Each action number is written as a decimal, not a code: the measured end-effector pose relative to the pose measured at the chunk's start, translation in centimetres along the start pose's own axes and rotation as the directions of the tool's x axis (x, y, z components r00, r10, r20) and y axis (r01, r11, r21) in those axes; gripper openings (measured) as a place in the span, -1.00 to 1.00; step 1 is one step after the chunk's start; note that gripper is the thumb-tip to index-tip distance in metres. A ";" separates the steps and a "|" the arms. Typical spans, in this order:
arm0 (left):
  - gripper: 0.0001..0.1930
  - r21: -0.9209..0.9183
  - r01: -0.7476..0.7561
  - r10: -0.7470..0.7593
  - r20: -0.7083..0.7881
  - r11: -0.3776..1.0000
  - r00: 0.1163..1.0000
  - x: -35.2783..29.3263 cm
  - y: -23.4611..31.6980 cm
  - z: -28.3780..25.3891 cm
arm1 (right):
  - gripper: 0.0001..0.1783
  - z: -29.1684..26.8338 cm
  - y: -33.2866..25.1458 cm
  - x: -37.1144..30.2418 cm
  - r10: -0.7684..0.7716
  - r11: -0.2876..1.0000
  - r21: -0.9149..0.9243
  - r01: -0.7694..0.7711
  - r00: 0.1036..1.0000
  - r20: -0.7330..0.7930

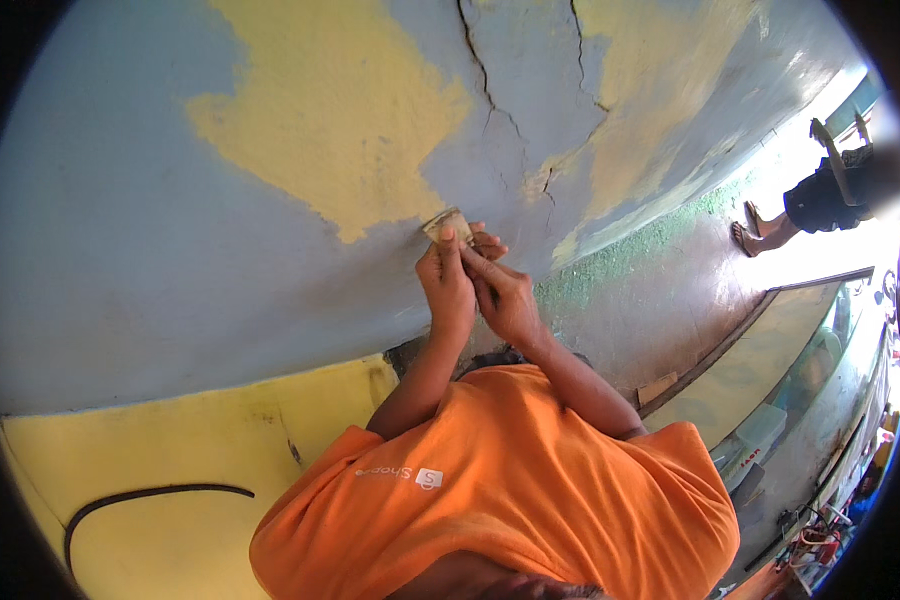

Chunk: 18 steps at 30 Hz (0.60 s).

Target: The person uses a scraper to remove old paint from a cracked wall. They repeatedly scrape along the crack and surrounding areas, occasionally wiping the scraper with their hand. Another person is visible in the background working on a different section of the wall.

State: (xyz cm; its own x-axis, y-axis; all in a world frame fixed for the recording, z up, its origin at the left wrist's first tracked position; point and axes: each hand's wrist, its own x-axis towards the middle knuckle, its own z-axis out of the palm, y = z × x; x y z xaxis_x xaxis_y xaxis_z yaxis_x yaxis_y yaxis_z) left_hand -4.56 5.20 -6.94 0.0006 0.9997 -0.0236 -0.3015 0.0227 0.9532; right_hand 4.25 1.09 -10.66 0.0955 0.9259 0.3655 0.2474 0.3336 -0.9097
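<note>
Just off centre toward twelve o'clock, we have a small pale block (pixel 442 221) up near the large blue-grey surface (pixel 120 220). Our left hand (pixel 451 287) grasps it, thumb laid along its face; our right hand (pixel 511 303) brings its fingers to the lower edge, and we cannot tell whether it grips or merely steadies. Nor can we tell whether the block touches the surface.

The work looks partway along to us. A broad yellow patch (pixel 340 110) spreads at eleven o'clock, its lower tip close to the block, and a scuffed yellow area (pixel 650 90) lies toward half past one. Between them runs blue-grey with a long dark crack (pixel 482 75) and a finer crack (pixel 579 45), both open, so we judge that stretch unfinished.

Around us, a yellow panel (pixel 220 430) with a dark curved strip (pixel 160 489) sits at eight o'clock, and a glass pane (pixel 815 350) leans between three and four. Another person's legs (pixel 770 236) show at half past two, well apart and seemingly clear of our reach. Mostly our own fingers stand in the way, hiding much of the block, while our orange shirt (pixel 530 470) fills six o'clock.
</note>
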 end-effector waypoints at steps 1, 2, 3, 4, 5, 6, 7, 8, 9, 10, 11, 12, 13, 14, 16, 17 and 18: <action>-0.48 0.028 0.019 -0.020 0.015 0.999 1.000 0.2 -0.3 -0.2 | -0.41 0.1 0.4 0.1 -0.006 1.000 -0.022 0.005 0.999 -0.035; -0.47 0.014 0.001 -0.001 0.012 1.000 1.000 0.2 -0.6 -0.2 | -0.41 0.1 0.7 0.0 0.008 1.000 -0.003 -0.008 1.000 -0.021; -0.47 -0.018 -0.019 0.019 -0.006 1.000 1.000 0.4 -0.9 -0.3 | -0.41 0.2 1.1 0.1 -0.023 1.000 0.010 0.023 1.000 -0.002; -0.47 -0.030 -0.001 0.001 -0.017 1.000 1.000 0.3 -1.0 -0.4 | -0.40 0.2 1.3 0.0 -0.009 1.000 0.016 0.009 1.000 -0.004; -0.47 -0.061 -0.002 0.001 -0.022 0.998 1.000 0.4 -1.1 -0.4 | -0.40 0.2 1.6 0.1 -0.022 0.999 0.027 0.021 0.999 0.024; -0.46 -0.042 0.030 -0.030 -0.012 0.999 0.999 0.4 -1.2 -0.5 | -0.40 0.2 1.7 0.0 0.005 1.000 -0.012 -0.005 1.000 -0.001; -0.46 -0.039 0.045 -0.045 0.000 0.998 0.999 0.4 -1.3 -0.6 | -0.40 0.2 1.8 0.0 0.009 0.999 -0.044 -0.009 1.000 0.007; -0.45 -0.045 0.058 -0.059 -0.019 0.997 0.998 0.4 -1.3 -0.7 | -0.41 0.2 1.8 -0.2 -0.021 0.998 -0.059 0.021 1.000 0.003; -0.45 -0.020 0.050 -0.050 -0.006 0.999 0.999 0.3 -1.3 -0.7 | -0.41 0.2 1.8 -0.2 0.004 0.996 -0.090 -0.002 1.000 0.020; -0.45 -0.001 0.039 -0.039 -0.017 0.999 0.999 0.3 -1.4 -0.9 | -0.41 0.2 1.7 -0.3 -0.007 0.995 -0.103 0.009 1.000 0.017; -0.44 0.032 0.043 -0.043 -0.009 0.999 0.999 0.2 -1.4 -0.9 | -0.41 0.2 1.6 -0.4 0.007 0.992 -0.126 -0.008 1.000 -0.007; -0.44 0.008 0.023 -0.022 -0.023 1.000 0.999 0.2 -1.5 -1.0 | -0.41 0.2 1.5 -0.5 -0.020 0.997 -0.079 0.021 1.000 0.007; -0.44 -0.001 0.030 -0.030 -0.023 1.000 0.999 0.2 -1.5 -1.0 | -0.41 0.2 1.4 -0.5 -0.008 0.999 -0.041 0.008 1.000 0.003; -0.44 -0.008 0.083 -0.083 -0.051 0.997 0.995 0.1 -1.7 -1.0 | -0.41 0.2 1.5 -0.5 0.000 1.000 0.009 -0.001 1.000 0.023; -0.47 -0.045 0.053 -0.053 -0.002 0.998 0.999 0.0 -2.0 -1.0 | -0.42 0.2 1.7 -0.5 0.022 0.999 -0.032 -0.022 1.000 0.006; -0.48 -0.091 0.048 -0.050 -0.025 0.995 0.998 0.1 -2.2 -1.0 | -0.42 0.2 1.9 -0.5 -0.018 0.999 -0.043 0.018 1.000 0.002; -0.48 -0.084 0.040 -0.040 0.004 0.996 0.999 0.0 -2.4 -1.0 | -0.43 0.1 2.1 -0.5 0.004 0.997 -0.071 -0.003 1.000 0.010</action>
State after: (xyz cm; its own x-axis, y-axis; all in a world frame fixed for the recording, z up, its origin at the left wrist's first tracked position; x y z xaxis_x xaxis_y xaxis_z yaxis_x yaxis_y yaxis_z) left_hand -4.78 5.16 -9.54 0.0166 0.9980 -0.0606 -0.3799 0.0624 0.9229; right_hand 4.58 1.31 -12.82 0.0868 0.9290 0.3598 0.3147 0.3171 -0.8946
